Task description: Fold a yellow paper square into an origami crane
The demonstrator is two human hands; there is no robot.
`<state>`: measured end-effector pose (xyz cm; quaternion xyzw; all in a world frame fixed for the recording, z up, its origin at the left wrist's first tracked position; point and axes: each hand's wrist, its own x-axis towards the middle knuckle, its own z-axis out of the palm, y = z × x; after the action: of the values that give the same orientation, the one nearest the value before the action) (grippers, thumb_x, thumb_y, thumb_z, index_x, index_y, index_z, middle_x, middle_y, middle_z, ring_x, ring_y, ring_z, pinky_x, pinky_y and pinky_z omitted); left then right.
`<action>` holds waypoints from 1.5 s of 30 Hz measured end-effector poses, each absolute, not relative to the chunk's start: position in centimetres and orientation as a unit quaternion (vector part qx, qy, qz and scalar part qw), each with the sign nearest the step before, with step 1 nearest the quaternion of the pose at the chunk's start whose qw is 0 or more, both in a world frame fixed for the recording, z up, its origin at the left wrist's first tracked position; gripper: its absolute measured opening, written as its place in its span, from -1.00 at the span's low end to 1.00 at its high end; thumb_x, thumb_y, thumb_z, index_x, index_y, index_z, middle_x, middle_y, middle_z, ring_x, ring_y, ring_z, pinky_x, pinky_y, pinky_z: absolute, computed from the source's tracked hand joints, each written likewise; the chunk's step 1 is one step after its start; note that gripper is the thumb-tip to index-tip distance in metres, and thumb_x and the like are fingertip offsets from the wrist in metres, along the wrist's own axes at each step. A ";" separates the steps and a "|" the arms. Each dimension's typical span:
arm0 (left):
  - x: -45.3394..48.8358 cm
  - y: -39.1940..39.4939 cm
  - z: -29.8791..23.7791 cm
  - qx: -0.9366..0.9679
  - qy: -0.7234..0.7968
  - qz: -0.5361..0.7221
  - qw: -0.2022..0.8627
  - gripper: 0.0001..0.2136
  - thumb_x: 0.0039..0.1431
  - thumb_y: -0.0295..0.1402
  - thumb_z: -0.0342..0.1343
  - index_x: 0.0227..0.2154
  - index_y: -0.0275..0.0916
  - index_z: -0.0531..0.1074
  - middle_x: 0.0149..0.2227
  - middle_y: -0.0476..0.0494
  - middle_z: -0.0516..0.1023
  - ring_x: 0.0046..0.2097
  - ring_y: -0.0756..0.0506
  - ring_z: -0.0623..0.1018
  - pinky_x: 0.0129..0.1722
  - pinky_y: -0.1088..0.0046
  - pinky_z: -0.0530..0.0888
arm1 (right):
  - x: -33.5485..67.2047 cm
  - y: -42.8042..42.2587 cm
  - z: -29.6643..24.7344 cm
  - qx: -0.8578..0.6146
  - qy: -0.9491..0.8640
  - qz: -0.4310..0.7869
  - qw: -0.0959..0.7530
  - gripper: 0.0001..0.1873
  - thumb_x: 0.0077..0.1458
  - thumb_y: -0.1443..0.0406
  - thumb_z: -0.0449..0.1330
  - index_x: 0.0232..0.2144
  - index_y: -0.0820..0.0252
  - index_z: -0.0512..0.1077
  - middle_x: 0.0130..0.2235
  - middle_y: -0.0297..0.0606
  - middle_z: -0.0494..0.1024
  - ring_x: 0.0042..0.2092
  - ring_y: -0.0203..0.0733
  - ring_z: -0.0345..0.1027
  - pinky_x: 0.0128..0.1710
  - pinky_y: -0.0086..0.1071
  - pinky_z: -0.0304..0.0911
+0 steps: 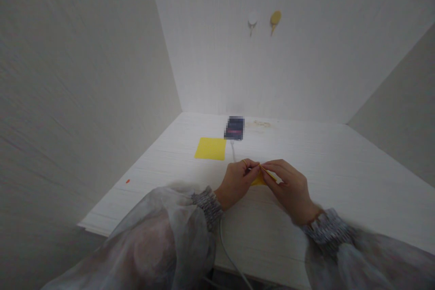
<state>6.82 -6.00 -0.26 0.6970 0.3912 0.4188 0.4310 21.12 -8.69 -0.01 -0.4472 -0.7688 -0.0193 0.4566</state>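
Observation:
My left hand (237, 181) and my right hand (288, 188) meet over the middle of the white table (356, 181). Both pinch a small folded yellow paper (258, 180) between their fingertips, just above the tabletop. Most of that paper is hidden by my fingers. A ring shows on my left hand. A flat yellow paper square (210, 148) lies on the table beyond my left hand, untouched.
A dark phone (234, 128) lies at the back of the table with a grey cable (228, 253) running toward me under my left wrist. Pale walls close in on three sides. Two small hooks (252, 20) are on the back wall. A red speck (128, 181) marks the left edge.

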 end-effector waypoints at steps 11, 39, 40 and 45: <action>6.9 -6.0 -0.6 0.672 0.415 0.422 0.445 -0.73 -0.03 -0.19 -0.03 -0.49 -0.33 0.37 -0.52 -0.06 0.42 -0.47 0.04 0.38 -0.51 0.57 0.32 | 21.2 -8.8 0.2 -0.431 -0.788 -0.052 0.438 -0.87 -0.05 0.40 0.09 -0.38 0.19 0.39 -0.39 -0.22 0.45 -0.35 -0.23 0.32 -0.38 -0.34 0.29; 7.3 -6.0 -0.8 0.564 0.325 0.445 0.615 -0.85 -0.14 -0.36 0.10 -0.57 -0.35 0.28 -0.33 -0.15 0.47 -0.36 0.01 0.46 -0.31 0.41 0.42 | 22.0 -8.9 -0.5 -0.441 -0.809 -0.108 0.375 -0.72 -0.03 0.37 0.04 -0.20 0.14 0.36 -0.26 -0.15 0.44 -0.26 -0.16 0.31 -0.36 -0.30 0.27; 7.3 -6.0 -0.8 0.562 0.328 0.445 0.616 -0.85 -0.14 -0.36 0.10 -0.56 -0.35 0.28 -0.35 -0.14 0.46 -0.36 0.01 0.46 -0.30 0.40 0.41 | 22.1 -8.9 -0.5 -0.440 -0.811 -0.108 0.371 -0.71 -0.03 0.39 0.04 -0.20 0.14 0.35 -0.26 -0.15 0.43 -0.26 -0.16 0.30 -0.36 -0.29 0.27; 7.4 -6.0 -0.6 0.520 0.310 0.461 0.648 -0.82 -0.16 -0.39 0.12 -0.49 -0.32 0.23 -0.39 -0.08 0.44 -0.40 0.04 0.46 -0.34 0.43 0.41 | 22.0 -9.0 -0.6 -0.437 -0.816 -0.097 0.366 -0.66 -0.05 0.42 0.04 -0.16 0.14 0.32 -0.23 -0.13 0.41 -0.23 -0.14 0.28 -0.34 -0.27 0.27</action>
<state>7.38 -6.00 -0.55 0.5202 0.3102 0.4611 0.6485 22.04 -8.97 -0.57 -0.4365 -0.8160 -0.0971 0.3663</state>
